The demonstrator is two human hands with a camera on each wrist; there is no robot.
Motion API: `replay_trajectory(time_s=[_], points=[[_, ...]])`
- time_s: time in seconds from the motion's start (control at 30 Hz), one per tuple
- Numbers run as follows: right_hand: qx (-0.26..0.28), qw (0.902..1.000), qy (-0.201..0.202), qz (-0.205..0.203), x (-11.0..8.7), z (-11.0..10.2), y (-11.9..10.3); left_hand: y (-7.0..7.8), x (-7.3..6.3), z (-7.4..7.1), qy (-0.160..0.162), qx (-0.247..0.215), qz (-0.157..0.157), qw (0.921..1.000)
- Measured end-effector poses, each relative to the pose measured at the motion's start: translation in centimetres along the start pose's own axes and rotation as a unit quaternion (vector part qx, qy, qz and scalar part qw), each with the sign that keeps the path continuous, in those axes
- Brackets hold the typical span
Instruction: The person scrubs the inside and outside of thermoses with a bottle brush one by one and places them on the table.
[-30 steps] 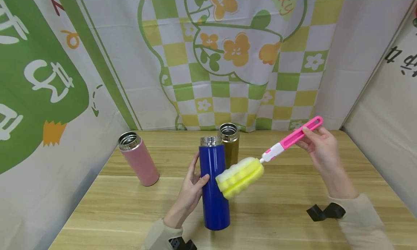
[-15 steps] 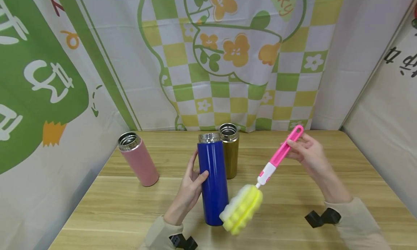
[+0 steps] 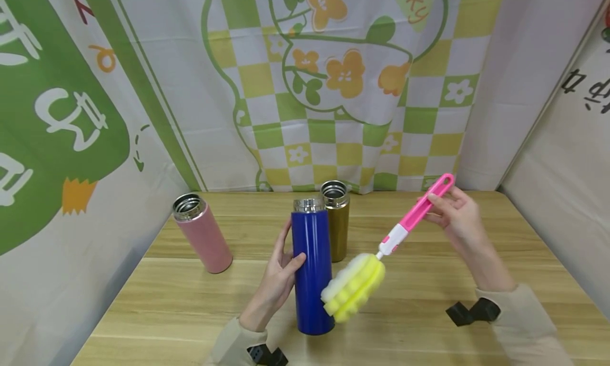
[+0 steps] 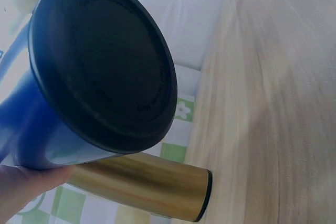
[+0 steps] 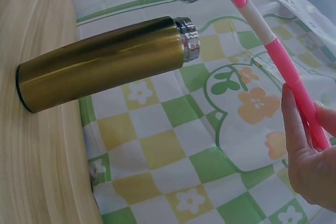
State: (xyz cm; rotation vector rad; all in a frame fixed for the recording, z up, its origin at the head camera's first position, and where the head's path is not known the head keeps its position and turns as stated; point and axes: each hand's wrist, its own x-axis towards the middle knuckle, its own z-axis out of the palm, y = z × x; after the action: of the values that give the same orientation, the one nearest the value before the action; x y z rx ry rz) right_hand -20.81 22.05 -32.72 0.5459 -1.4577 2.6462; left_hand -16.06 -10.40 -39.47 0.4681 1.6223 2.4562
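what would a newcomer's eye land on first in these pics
Probably the brush with the yellow sponge head, in the right hand, just right of the head view's centre. Next, the blue bottle beside it in the left hand, raised off the table. Behind both hangs a green checked cloth.

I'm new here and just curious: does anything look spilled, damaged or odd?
Nothing looks spilled or damaged. Slightly odd: the blue bottle, gold bottle and pink bottle are uncapped, yet no lids are in view.
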Motion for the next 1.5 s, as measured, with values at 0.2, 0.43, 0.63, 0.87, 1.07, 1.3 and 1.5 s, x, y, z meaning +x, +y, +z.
replay_trajectory(time_s=[0.2, 0.43, 0.63, 0.87, 1.07, 1.3, 1.5], points=[[0.045, 0.9983, 0.035, -0.014, 0.6, 0.1, -0.9, -0.2, -0.1, -0.2, -0.018, -0.008, -0.001, 0.9998], [0.072, 0.9941, 0.079, -0.012, 0.8, 0.4, -1.7, -0.3, -0.3, -0.4, -0.045, -0.014, -0.006, 0.9989], [0.080, 0.9897, 0.116, -0.025, 1.0, 0.5, -2.0, -0.4, -0.5, -0.7, -0.078, -0.044, -0.014, 0.9959], [0.088, 0.9879, 0.122, -0.038, 1.2, 0.6, -2.2, -0.9, -0.5, -0.9, -0.095, -0.043, -0.017, 0.9943], [0.107, 0.9847, 0.131, -0.041, 1.2, 0.6, -2.3, -1.2, -0.4, -0.7, -0.070, 0.006, -0.016, 0.9974], [0.119, 0.9798, 0.149, -0.060, 1.2, 0.3, -2.4, -1.2, -0.5, -0.9, -0.050, 0.030, -0.019, 0.9981], [0.145, 0.9764, 0.145, -0.067, 1.0, -0.3, -2.6, -1.2, -0.9, -1.2, -0.015, 0.058, -0.033, 0.9977]])
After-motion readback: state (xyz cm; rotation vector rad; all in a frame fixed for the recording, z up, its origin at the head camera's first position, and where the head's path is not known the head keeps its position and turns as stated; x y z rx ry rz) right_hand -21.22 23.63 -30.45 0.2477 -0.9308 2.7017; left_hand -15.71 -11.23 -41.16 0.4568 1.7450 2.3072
